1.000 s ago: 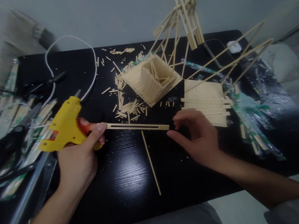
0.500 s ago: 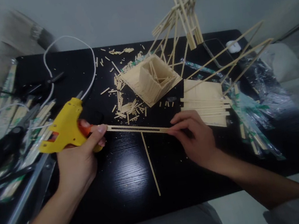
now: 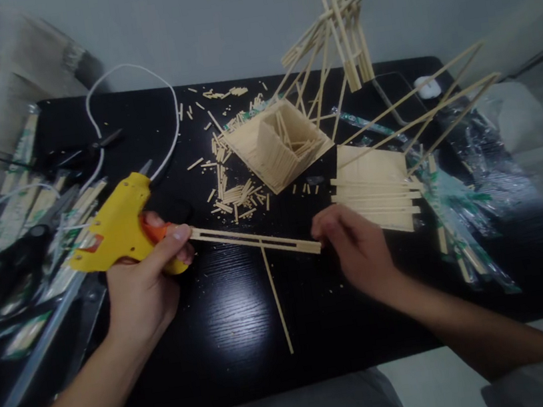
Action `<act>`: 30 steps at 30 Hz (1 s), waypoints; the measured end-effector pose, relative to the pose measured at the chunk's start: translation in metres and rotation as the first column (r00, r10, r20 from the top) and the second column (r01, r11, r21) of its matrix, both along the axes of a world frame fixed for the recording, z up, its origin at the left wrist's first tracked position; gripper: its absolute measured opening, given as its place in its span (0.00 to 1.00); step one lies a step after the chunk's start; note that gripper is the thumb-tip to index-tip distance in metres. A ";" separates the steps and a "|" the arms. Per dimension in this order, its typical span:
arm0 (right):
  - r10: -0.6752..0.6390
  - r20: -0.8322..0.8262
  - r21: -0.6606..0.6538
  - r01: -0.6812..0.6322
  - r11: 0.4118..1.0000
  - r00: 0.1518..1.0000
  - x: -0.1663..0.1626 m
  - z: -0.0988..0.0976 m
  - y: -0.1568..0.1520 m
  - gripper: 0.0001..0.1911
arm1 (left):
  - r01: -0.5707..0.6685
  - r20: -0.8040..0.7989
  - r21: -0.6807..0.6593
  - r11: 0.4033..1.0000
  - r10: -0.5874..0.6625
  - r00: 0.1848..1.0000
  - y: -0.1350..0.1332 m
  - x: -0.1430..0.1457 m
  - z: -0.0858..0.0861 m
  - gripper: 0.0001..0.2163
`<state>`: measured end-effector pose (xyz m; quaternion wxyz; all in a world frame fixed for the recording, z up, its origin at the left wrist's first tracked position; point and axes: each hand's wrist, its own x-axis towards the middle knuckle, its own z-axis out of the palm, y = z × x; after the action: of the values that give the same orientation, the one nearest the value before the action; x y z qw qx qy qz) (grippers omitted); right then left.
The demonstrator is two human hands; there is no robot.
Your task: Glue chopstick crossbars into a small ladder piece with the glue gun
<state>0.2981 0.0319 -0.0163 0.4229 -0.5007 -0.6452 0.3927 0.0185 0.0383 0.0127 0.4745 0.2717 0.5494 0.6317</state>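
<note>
My left hand [image 3: 141, 286] is closed round a yellow glue gun [image 3: 116, 229], one finger on its orange trigger; the nozzle end meets the left tip of a pair of joined wooden sticks [image 3: 256, 239]. The sticks lie across the black table [image 3: 229, 331], sloping down to the right. My right hand [image 3: 356, 249] is at their right end with its fingers curled; whether it grips the sticks is not clear. A single thin stick [image 3: 276, 297] lies under the pair, pointing toward me.
A box built of sticks [image 3: 276, 145] stands behind, with short offcuts [image 3: 235, 195] scattered beside it. A flat panel of sticks [image 3: 375, 185] lies right of it. A tall stick frame [image 3: 342, 25] rises at the back. Scissors [image 3: 11, 257], wrappers and a white cord [image 3: 132, 75] crowd the left.
The right end of the stick pair has swung a little nearer to me and to the right. My right hand, pinching that end half a second ago, now sits curled just beside it.
</note>
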 end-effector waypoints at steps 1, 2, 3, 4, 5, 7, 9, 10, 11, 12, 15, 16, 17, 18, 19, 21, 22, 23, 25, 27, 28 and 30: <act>0.089 0.074 0.093 -0.096 0.991 0.993 -0.001 -0.001 -0.002 0.11 | 0.008 0.017 0.003 1.000 -0.008 1.000 0.000 0.000 0.000 0.19; 0.174 0.141 0.184 -0.198 0.963 0.975 -0.001 -0.002 -0.004 0.05 | 0.018 0.030 0.001 1.000 -0.018 0.999 0.000 0.000 0.000 0.19; 0.246 0.222 0.238 -0.297 0.925 0.943 -0.002 -0.003 -0.007 0.06 | 0.032 0.039 -0.003 0.999 -0.032 0.999 -0.001 -0.001 0.001 0.19; 0.317 0.311 0.267 -0.403 0.875 0.896 -0.003 -0.004 -0.009 0.09 | 0.044 0.047 -0.007 0.999 -0.044 0.998 -0.001 -0.001 0.001 0.19; 0.366 0.383 0.275 -0.483 0.831 0.848 -0.004 -0.005 -0.011 0.10 | 0.057 0.052 -0.011 0.998 -0.057 0.997 -0.001 -0.001 0.001 0.19; 0.410 0.481 0.261 -0.573 0.777 0.775 -0.006 -0.007 -0.015 0.12 | 0.084 0.054 -0.014 0.996 -0.083 0.995 -0.002 -0.001 0.001 0.20; 0.413 0.524 0.244 -0.596 0.765 0.745 -0.007 -0.009 -0.016 0.11 | 0.104 0.051 -0.023 0.994 -0.103 0.993 -0.002 -0.001 0.001 0.20; 0.404 0.531 0.243 -0.591 0.769 0.745 -0.007 -0.010 -0.015 0.09 | 0.114 0.047 -0.033 0.993 -0.112 0.993 -0.002 -0.001 0.001 0.19; 0.389 0.530 0.250 -0.577 0.777 0.754 -0.006 -0.011 -0.014 0.07 | 0.124 0.041 -0.044 0.991 -0.122 0.992 -0.002 -0.001 0.001 0.19; 0.365 0.523 0.267 -0.555 0.788 0.770 -0.006 -0.012 -0.012 0.05 | 0.137 0.032 -0.054 0.989 -0.135 0.990 -0.002 -0.001 0.000 0.19; 0.250 0.512 0.328 -0.456 0.827 0.822 -0.003 -0.016 -0.008 0.04 | 0.192 -0.034 -0.077 0.978 -0.195 0.980 -0.005 -0.004 -0.006 0.18; 0.215 0.516 0.335 -0.426 0.841 0.829 -0.003 -0.018 -0.007 0.05 | 0.217 -0.071 -0.086 0.972 -0.223 0.972 -0.006 -0.005 -0.008 0.18; 0.189 0.522 0.335 -0.404 0.851 0.831 -0.003 -0.019 -0.006 0.06 | 0.244 -0.110 -0.099 0.965 -0.255 0.961 -0.007 -0.006 -0.010 0.18; 0.171 0.525 0.335 -0.387 0.859 0.834 -0.002 -0.020 -0.006 0.06 | 0.271 -0.151 -0.117 0.955 -0.287 0.946 -0.007 -0.008 -0.012 0.18; 0.158 0.523 0.335 -0.373 0.865 0.837 -0.003 -0.020 -0.006 0.06 | 0.295 -0.195 -0.140 0.945 -0.319 0.928 -0.008 -0.009 -0.013 0.18; 0.141 0.513 0.336 -0.349 0.875 0.847 -0.003 -0.021 -0.006 0.07 | 0.323 -0.284 -0.198 0.925 -0.370 0.885 -0.008 -0.010 -0.016 0.19; 0.135 0.508 0.335 -0.339 0.879 0.851 -0.004 -0.021 -0.007 0.08 | 0.329 -0.322 -0.228 0.916 -0.390 0.862 -0.007 -0.011 -0.017 0.19; 0.127 0.504 0.332 -0.328 0.884 0.854 -0.004 -0.020 -0.007 0.08 | 0.333 -0.352 -0.255 0.908 -0.408 0.842 -0.007 -0.010 -0.018 0.19; 0.113 0.503 0.330 -0.311 0.891 0.857 -0.004 -0.019 -0.008 0.09 | 0.342 -0.373 -0.272 0.899 -0.427 0.824 -0.007 -0.009 -0.020 0.19; 0.089 0.507 0.338 -0.293 0.894 0.857 -0.004 -0.019 -0.008 0.09 | 0.335 -0.381 -0.238 0.911 -0.405 0.831 -0.008 -0.007 -0.024 0.19; 0.077 0.512 0.342 -0.285 0.896 0.856 -0.004 -0.019 -0.007 0.08 | 0.320 -0.408 -0.222 0.921 -0.385 0.828 -0.009 -0.007 -0.025 0.19; 0.057 0.521 0.344 -0.270 0.899 0.852 -0.004 -0.019 -0.007 0.07 | 0.276 -0.525 -0.218 0.936 -0.351 0.775 -0.013 -0.007 -0.028 0.18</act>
<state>0.2939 0.0251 -0.0356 0.3004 -0.4281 -0.8402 0.1432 0.0111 0.0253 -0.0154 0.4091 0.5002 0.6499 0.4001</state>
